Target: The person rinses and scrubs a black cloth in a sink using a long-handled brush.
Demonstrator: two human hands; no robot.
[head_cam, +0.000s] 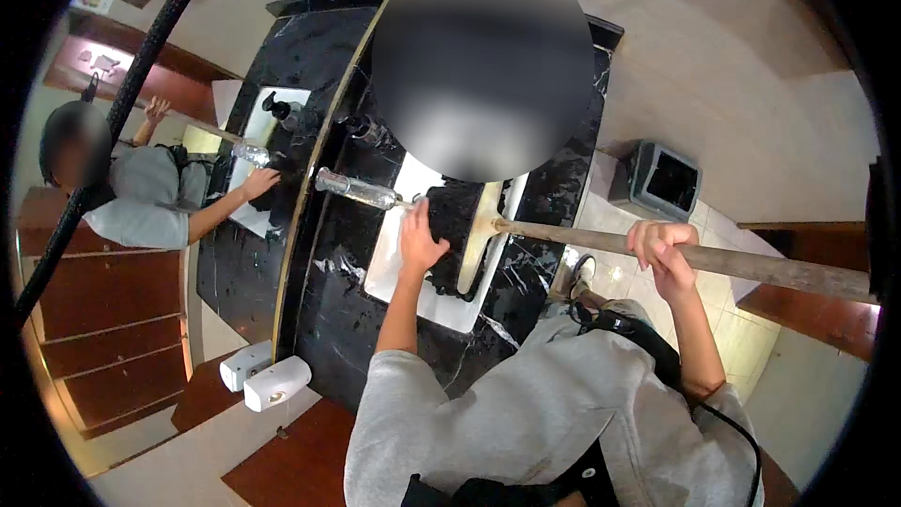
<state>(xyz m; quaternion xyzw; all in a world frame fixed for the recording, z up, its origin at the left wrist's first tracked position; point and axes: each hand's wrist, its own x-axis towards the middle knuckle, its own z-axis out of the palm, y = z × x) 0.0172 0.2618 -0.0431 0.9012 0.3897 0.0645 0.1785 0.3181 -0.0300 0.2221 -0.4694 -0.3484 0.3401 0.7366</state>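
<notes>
My right hand [663, 253] is closed around the wooden handle of a wide-headed mop or broom [481, 239]. Its pale crosspiece, with dark cloth or bristles [447, 225] beside it, rests over the white washbasin [440, 315]. Fingers spread, my left hand [420, 239] is at the edge of the dark material, fingertips by the base of the shiny faucet [355, 189]; whether they touch it I cannot tell. The basin is set in a black marble counter [345, 345]. A dark pump bottle [366, 130] stands beyond the faucet. A round blur hides the basin's far part.
Along the counter's left side runs a wall mirror [232, 282], reflecting me and the basin. A white wall-mounted box [278, 384] is at the lower left. On the tiled floor to the right stands a grey waste bin [662, 179]. The long handle reaches the right rim.
</notes>
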